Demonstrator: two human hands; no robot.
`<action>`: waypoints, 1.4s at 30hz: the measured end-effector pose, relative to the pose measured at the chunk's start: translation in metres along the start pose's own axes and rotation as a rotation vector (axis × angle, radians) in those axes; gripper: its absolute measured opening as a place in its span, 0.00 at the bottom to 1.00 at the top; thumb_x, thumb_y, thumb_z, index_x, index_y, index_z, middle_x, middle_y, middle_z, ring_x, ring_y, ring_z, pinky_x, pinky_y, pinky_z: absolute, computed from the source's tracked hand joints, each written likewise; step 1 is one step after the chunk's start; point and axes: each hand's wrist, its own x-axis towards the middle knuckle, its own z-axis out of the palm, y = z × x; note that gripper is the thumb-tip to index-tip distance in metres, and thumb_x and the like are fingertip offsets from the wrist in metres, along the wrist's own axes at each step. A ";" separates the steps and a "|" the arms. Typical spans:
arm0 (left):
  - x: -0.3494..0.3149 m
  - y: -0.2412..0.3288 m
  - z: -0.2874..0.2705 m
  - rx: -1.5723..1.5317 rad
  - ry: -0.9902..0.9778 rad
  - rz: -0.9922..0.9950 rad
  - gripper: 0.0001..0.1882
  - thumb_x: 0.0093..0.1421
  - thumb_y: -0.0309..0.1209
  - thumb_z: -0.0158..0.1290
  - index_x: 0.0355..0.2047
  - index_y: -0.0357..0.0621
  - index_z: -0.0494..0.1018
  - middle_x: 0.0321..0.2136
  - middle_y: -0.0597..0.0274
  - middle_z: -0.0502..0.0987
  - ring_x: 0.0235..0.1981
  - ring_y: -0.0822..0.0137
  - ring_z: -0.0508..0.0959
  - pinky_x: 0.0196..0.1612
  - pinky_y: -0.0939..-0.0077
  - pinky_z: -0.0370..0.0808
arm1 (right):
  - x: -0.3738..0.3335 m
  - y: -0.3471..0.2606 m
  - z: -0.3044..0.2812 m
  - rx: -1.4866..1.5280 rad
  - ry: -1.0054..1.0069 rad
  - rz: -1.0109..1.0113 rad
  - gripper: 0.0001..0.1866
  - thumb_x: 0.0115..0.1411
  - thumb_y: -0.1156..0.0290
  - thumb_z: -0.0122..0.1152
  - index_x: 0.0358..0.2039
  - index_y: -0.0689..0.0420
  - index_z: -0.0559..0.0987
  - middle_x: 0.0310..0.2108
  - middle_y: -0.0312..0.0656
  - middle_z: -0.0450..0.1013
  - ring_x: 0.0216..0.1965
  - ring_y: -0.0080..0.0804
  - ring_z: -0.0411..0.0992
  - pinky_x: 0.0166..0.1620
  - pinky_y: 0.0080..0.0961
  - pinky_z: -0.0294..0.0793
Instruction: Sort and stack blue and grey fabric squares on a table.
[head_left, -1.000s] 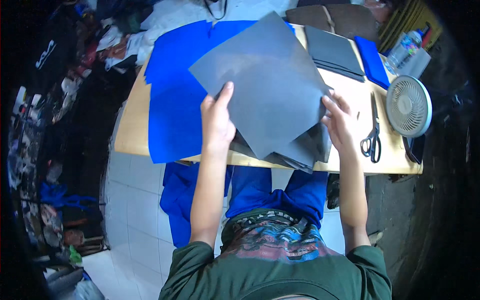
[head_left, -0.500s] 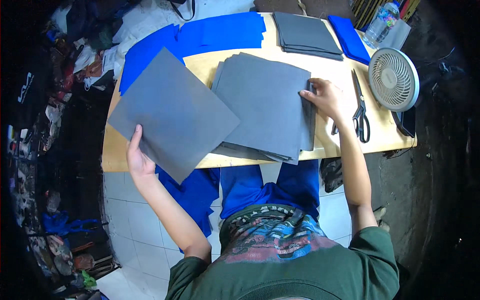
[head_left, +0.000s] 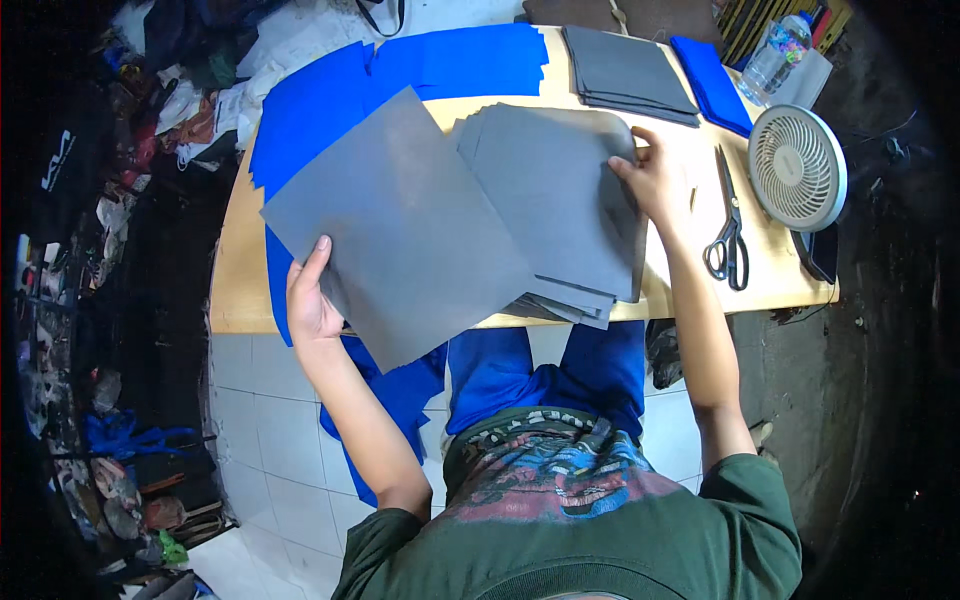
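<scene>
My left hand (head_left: 312, 295) grips a large dark grey sheet (head_left: 400, 230) by its near left edge, thumb on top and fingers hidden beneath. The sheet is tilted and overlaps the left part of a stack of similar grey sheets (head_left: 560, 190) on the table. At the right edge of that stack, my right hand (head_left: 655, 178) pinches the top sheet or sheets between thumb and fingers, and the edge curls up there. How many layers it holds I cannot make out. Blue fabric (head_left: 320, 115) lies under and beyond the sheet on the left.
Black scissors (head_left: 728, 225) lie right of the stack, beside a round white fan (head_left: 797, 168). At the back are another grey stack (head_left: 628, 70), a folded blue cloth (head_left: 710, 85) and a plastic bottle (head_left: 775, 62). The wooden table's (head_left: 235, 290) near edge is close to my lap.
The sheet in my left hand has moved right and turned, covering more of the stack. My right hand has shifted slightly up along the stack's right edge, which now bends upward.
</scene>
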 end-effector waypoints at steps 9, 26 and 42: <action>0.010 0.008 0.010 0.004 -0.036 0.008 0.15 0.57 0.26 0.48 0.44 0.30 0.67 0.41 0.52 0.73 0.41 0.62 0.74 0.44 0.69 0.71 | 0.020 0.015 -0.038 0.489 0.061 -0.268 0.19 0.55 0.77 0.57 0.47 0.66 0.68 0.36 0.44 0.72 0.37 0.28 0.72 0.37 0.24 0.76; 0.023 0.010 0.089 0.046 -0.190 0.025 0.15 0.57 0.30 0.49 0.43 0.34 0.69 0.38 0.57 0.74 0.36 0.66 0.75 0.40 0.73 0.71 | -0.011 -0.097 -0.085 0.774 -0.256 -0.265 0.15 0.52 0.71 0.59 0.40 0.62 0.74 0.31 0.36 0.72 0.31 0.18 0.68 0.35 0.13 0.66; 0.027 -0.013 0.115 -0.210 -0.211 -0.072 0.17 0.62 0.36 0.43 0.46 0.37 0.67 0.42 0.57 0.72 0.44 0.67 0.71 0.46 0.73 0.69 | 0.001 -0.075 0.004 1.043 -0.152 -0.032 0.14 0.53 0.72 0.61 0.38 0.65 0.74 0.31 0.41 0.75 0.31 0.21 0.71 0.35 0.15 0.68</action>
